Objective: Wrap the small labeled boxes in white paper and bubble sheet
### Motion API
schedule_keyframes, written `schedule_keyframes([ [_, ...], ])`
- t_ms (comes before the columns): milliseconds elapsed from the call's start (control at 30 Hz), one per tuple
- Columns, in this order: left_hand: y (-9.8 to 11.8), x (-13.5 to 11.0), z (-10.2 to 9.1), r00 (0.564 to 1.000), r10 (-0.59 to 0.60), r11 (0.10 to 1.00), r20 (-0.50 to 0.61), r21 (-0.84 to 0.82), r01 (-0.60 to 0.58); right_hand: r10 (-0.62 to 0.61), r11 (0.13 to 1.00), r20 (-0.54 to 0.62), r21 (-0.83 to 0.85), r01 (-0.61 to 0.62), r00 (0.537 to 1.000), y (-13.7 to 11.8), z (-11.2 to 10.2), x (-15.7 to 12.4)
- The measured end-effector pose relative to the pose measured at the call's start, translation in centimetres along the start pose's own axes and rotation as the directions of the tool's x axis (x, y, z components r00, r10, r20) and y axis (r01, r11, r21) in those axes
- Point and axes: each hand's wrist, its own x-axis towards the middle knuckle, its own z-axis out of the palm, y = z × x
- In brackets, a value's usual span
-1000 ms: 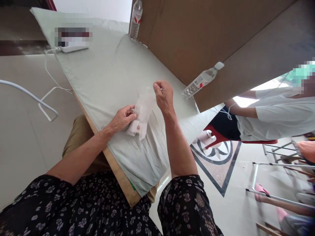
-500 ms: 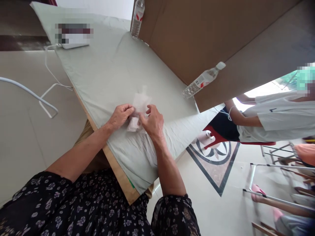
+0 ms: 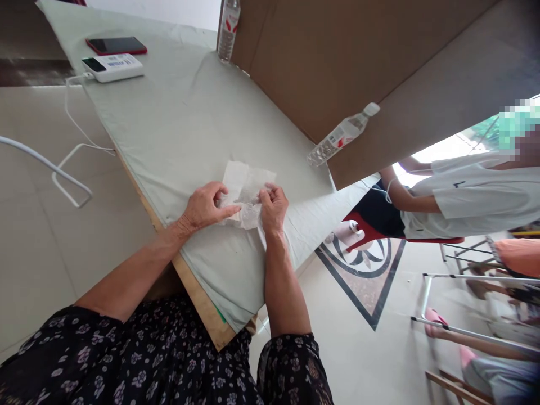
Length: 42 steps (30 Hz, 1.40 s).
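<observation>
A thin, see-through white tissue (image 3: 247, 183), creased and partly unfolded, is between my two hands above the cloth-covered table (image 3: 198, 118). My left hand (image 3: 206, 205) grips its left side, fingers curled and thumb stretched across the lower part. At the right edge, my right hand (image 3: 274, 205) is closed, pinching the sheet between thumb and fingers. The tissue's lower part looks bunched and thicker; whether anything lies inside it I cannot tell.
A tilted clear bottle (image 3: 343, 134) and an upright bottle (image 3: 229, 31) stand against a large cardboard panel (image 3: 337, 62). A phone (image 3: 116, 45) and a cabled white device (image 3: 113, 67) lie at far left. A person in a white shirt (image 3: 485, 197) sits at right.
The tissue has spread wider between my hands. My right hand has shifted to its right edge and closed there; my left thumb has stretched out over the sheet.
</observation>
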Motion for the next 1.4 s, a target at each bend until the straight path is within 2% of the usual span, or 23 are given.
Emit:
schedule_keyframes([
  [67, -0.2, 0.0, 0.0, 0.999, -0.04, 0.999, 0.026, 0.004, 0.04, -0.003, 1.0, -0.007, -0.017, 0.003, 1.0, 0.3, -0.2, 0.1],
  [100, -0.4, 0.1, -0.1, 0.997, -0.072, 0.997, -0.007, -0.001, 0.072, -0.007, 1.0, -0.017, -0.028, 0.007, 1.0, 0.4, -0.4, 0.2],
  [167, -1.1, 0.5, -0.4, 0.984, -0.105, 0.994, -0.147, 0.019, 0.109, -0.022, 0.998, -0.055, -0.055, 0.019, 0.998, 0.8, -0.8, 0.5],
  [267, -2.3, 1.1, -0.8, 0.935, -0.054, 0.976, -0.35, 0.18, 0.124, -0.04, 0.987, -0.107, -0.157, 0.023, 0.993, 1.5, -1.2, 1.1],
  [400, -3.1, 1.5, -0.6, 0.93, -0.11, 0.886, -0.351, 0.389, 0.252, -0.05, 0.913, -0.093, -0.408, 0.008, 0.994, 1.8, -1.1, 2.0],
  [467, -3.1, 1.6, -0.6, 0.927, -0.122, 0.853, -0.356, 0.439, 0.281, -0.086, 0.889, -0.119, -0.457, 0.023, 0.989, 1.2, -1.3, 2.0],
  [533, -2.7, 1.4, -0.8, 0.928, -0.051, 0.872, -0.368, 0.438, 0.221, -0.159, 0.893, -0.161, -0.444, 0.072, 0.974, -0.1, -1.6, 1.6],
  [567, -2.4, 1.3, -0.9, 0.931, 0.024, 0.891, -0.365, 0.43, 0.146, -0.198, 0.897, -0.163, -0.427, 0.111, 0.967, -0.8, -1.8, 1.2],
  [633, -1.6, 0.8, -1.2, 0.925, 0.218, 0.906, -0.31, 0.416, -0.074, -0.254, 0.899, -0.079, -0.388, 0.205, 0.964, -2.5, -2.0, 0.2],
  [733, -0.1, 0.3, -1.3, 0.902, 0.417, 0.858, -0.111, 0.376, -0.35, -0.245, 0.885, 0.205, -0.352, 0.305, 0.948, -4.4, -1.8, -0.7],
  [767, 0.3, 0.2, -1.3, 0.905, 0.425, 0.85, -0.035, 0.361, -0.385, -0.218, 0.877, 0.288, -0.361, 0.317, 0.932, -4.8, -1.6, -0.9],
  [833, 1.1, 0.3, -1.3, 0.93, 0.351, 0.862, 0.106, 0.351, -0.365, -0.149, 0.863, 0.39, -0.397, 0.312, 0.909, -5.3, -1.4, -0.9],
  [933, 1.8, 1.0, -2.0, 0.968, 0.117, 0.909, 0.224, 0.368, -0.195, -0.101, 0.888, 0.437, -0.365, 0.279, 0.894, -6.3, -2.1, -1.4],
  [1000, 2.1, 1.5, -3.0, 0.969, -0.014, 0.941, 0.245, 0.33, -0.07, -0.087, 0.926, 0.524, -0.271, 0.263, 0.847, -7.2, -3.1, -2.2],
  [1033, 2.2, 1.7, -3.6, 0.962, -0.061, 0.954, 0.266, 0.299, -0.023, -0.059, 0.939, 0.611, -0.235, 0.252, 0.789, -7.7, -3.8, -2.7],
  [1100, 2.2, 2.0, -4.6, 0.921, -0.139, 0.956, 0.364, 0.294, 0.028, 0.038, 0.946, 0.792, -0.224, 0.233, 0.61, -8.4, -4.9, -3.8],
  [1133, 2.2, 2.0, -5.0, 0.883, -0.186, 0.943, 0.431, 0.331, 0.036, 0.085, 0.942, 0.842, -0.242, 0.232, 0.533, -8.5, -5.4, -4.2],
  [1167, 2.2, 1.9, -5.2, 0.853, -0.221, 0.923, 0.473, 0.385, 0.026, 0.122, 0.934, 0.859, -0.269, 0.235, 0.498, -8.6, -5.6, -4.5],
  [1200, 2.2, 1.8, -5.3, 0.832, -0.249, 0.894, 0.497, 0.449, -0.001, 0.134, 0.924, 0.844, -0.296, 0.242, 0.52, -8.5, -5.6, -4.6],
  [1233, 2.3, 1.5, -5.2, 0.825, -0.256, 0.86, 0.503, 0.508, -0.043, 0.118, 0.912, 0.802, -0.321, 0.256, 0.586, -8.3, -5.4, -4.6],
  [1300, 2.4, 0.9, -4.7, 0.846, -0.201, 0.789, 0.494, 0.593, -0.158, 0.012, 0.872, 0.665, -0.373, 0.317, 0.747, -7.6, -4.4, -4.3],
  [1333, 2.5, 0.5, -4.3, 0.855, -0.156, 0.756, 0.495, 0.617, -0.219, -0.052, 0.84, 0.609, -0.402, 0.364, 0.792, -7.1, -3.7, -4.0],
  [1400, 2.5, -0.3, -3.6, 0.863, -0.07, 0.699, 0.501, 0.642, -0.316, -0.13, 0.762, 0.588, -0.456, 0.46, 0.799, -6.2, -2.0, -3.5],
])
